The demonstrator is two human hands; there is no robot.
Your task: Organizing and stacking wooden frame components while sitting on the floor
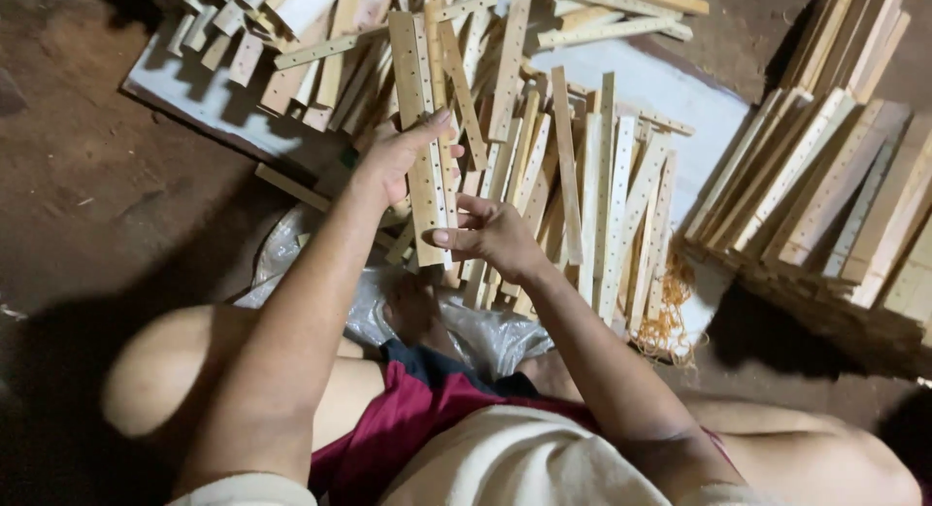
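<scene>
While both hands' fingers (464,239) pinch the perforated wooden slats (424,127), loose slats (612,205) lie beyond.

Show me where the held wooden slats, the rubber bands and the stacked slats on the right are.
held wooden slats (419,127), head view, middle of the drilled face.
rubber bands (668,317), head view, centre of the tangle.
stacked slats (835,185), head view, top of the pile.

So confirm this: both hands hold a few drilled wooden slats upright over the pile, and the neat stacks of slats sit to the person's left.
One detail is off. The head view shows the neat stacks on the person's right, not left. The rest holds: the left hand and right hand both grip a few drilled slats over the loose pile.
</scene>
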